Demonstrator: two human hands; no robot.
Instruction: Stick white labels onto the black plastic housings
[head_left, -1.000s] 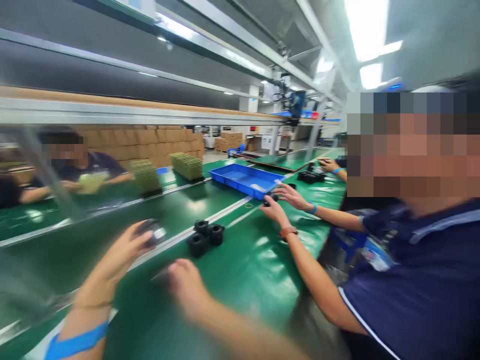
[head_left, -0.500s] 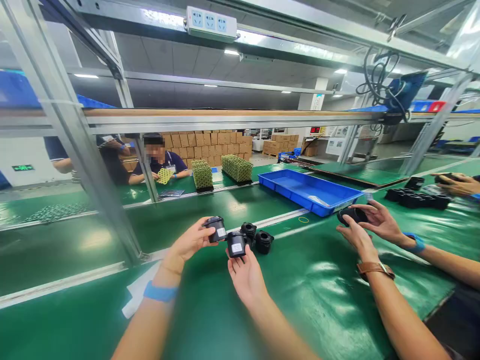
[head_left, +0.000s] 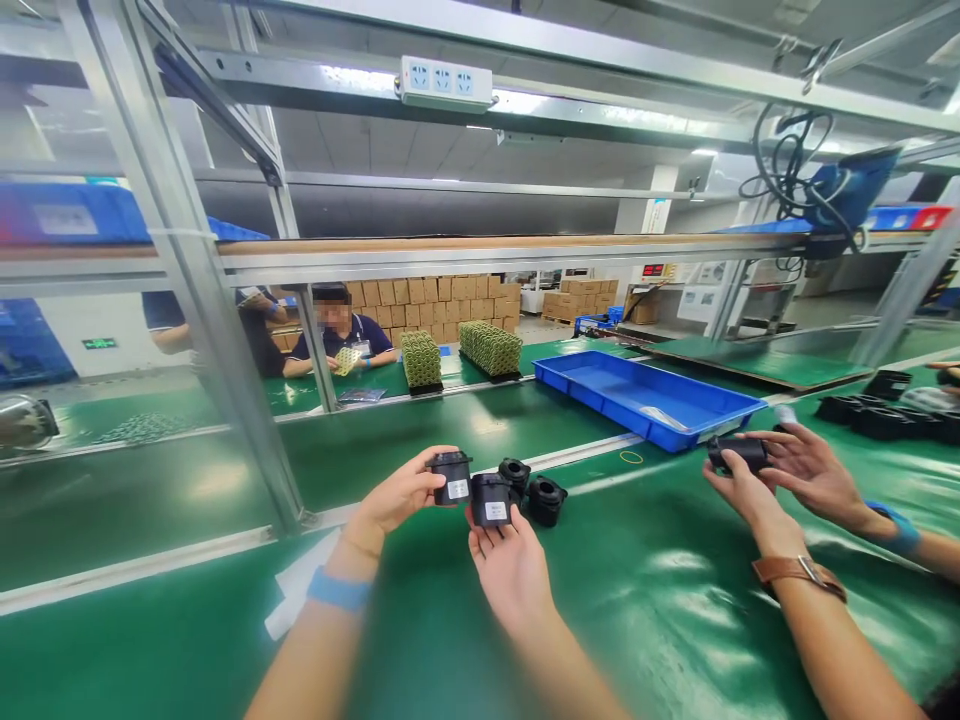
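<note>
Fingers of the left hand (head_left: 397, 496) pinch one black cup (head_left: 450, 476); the right hand (head_left: 511, 578) grips a second cup (head_left: 489, 494) just beside it, between thumb and fingers — both already labelled. Two far cups (head_left: 547, 502) stand unheld on the table (head_left: 615, 630) — labels there, if any, hidden.

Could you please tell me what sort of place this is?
Probably a factory assembly floor: a long green worktop, stacked cardboard boxes in the background, and several similar black parts.

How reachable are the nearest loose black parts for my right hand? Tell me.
Likely yes: the loose black parts stand close by, but your right hand holds a labelled black part.
</note>
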